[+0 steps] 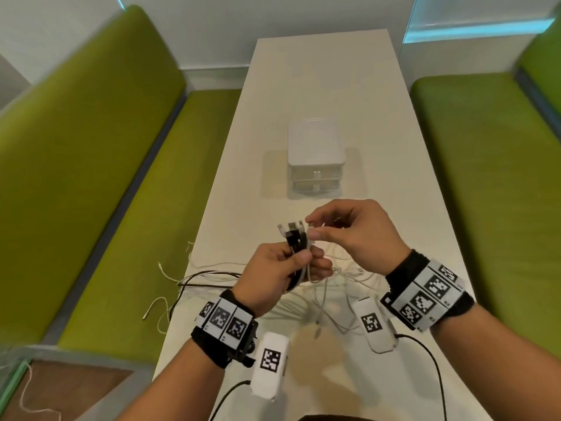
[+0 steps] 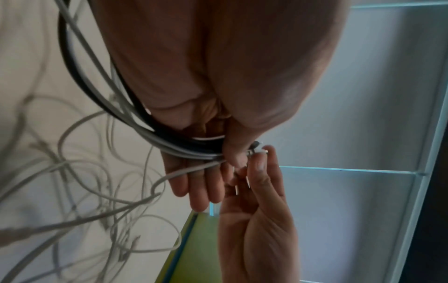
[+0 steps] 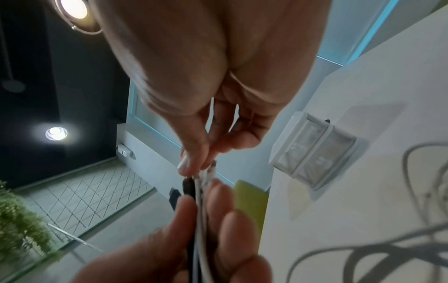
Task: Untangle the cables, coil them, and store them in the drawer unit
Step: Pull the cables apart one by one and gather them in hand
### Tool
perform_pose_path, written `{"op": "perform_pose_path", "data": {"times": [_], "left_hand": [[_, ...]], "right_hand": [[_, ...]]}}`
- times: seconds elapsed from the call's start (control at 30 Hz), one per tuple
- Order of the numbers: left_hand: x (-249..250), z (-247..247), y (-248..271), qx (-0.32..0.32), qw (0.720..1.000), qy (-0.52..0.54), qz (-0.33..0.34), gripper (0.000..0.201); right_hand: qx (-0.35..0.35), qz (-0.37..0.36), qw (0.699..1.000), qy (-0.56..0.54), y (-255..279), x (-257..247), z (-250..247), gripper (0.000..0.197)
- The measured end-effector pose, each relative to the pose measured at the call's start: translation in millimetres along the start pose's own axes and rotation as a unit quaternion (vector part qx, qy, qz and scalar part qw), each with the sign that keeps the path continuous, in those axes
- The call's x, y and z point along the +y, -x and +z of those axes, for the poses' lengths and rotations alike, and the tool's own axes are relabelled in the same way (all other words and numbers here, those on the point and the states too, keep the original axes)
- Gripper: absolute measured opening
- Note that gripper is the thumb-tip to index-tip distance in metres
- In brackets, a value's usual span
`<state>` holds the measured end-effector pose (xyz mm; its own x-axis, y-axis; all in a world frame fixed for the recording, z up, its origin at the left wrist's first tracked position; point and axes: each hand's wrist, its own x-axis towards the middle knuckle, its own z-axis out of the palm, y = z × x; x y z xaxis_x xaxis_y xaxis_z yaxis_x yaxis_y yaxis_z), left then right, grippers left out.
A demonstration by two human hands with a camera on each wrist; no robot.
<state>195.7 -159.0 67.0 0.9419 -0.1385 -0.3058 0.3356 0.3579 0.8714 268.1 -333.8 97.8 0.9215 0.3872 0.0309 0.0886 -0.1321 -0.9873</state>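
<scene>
My left hand (image 1: 285, 265) grips a bunch of black and white cable ends (image 1: 293, 233) upright above the white table (image 1: 394, 177), plugs pointing up. My right hand (image 1: 349, 229) pinches one white plug (image 1: 311, 230) at the right of that bunch, between thumb and forefinger. The rest of the cables (image 1: 218, 275) trail down in a tangle on the table and over its left edge. The left wrist view shows the cables (image 2: 135, 122) passing under my left palm. A white drawer unit (image 1: 315, 159) with two closed drawers stands further back; it also shows in the right wrist view (image 3: 312, 151).
Green benches (image 1: 106, 183) flank the table on both sides. A loose white cable end (image 1: 151, 311) hangs off the left table edge. Black leads (image 1: 434, 363) run from the white wrist devices near the front edge.
</scene>
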Motion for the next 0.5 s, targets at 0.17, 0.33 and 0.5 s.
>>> {"op": "perform_pose_path", "data": {"times": [0.17, 0.33, 0.5], "left_hand": [[1.4, 7.4, -3.1, 0.028, 0.999, 0.016, 0.01, 0.018], [9.5, 8.6, -6.3, 0.04, 0.999, 0.03, 0.012, 0.02], [30.3, -7.8, -10.9, 0.129, 0.99, 0.046, 0.041, 0.022]], "right_hand": [[0.027, -0.009, 0.999, 0.023, 3.0, 11.6, 8.1, 0.022], [0.043, 0.046, 0.996, -0.06, 11.2, 19.3, 22.9, 0.032], [-0.159, 0.094, 0.981, 0.058, 29.1, 35.3, 26.8, 0.02]]}}
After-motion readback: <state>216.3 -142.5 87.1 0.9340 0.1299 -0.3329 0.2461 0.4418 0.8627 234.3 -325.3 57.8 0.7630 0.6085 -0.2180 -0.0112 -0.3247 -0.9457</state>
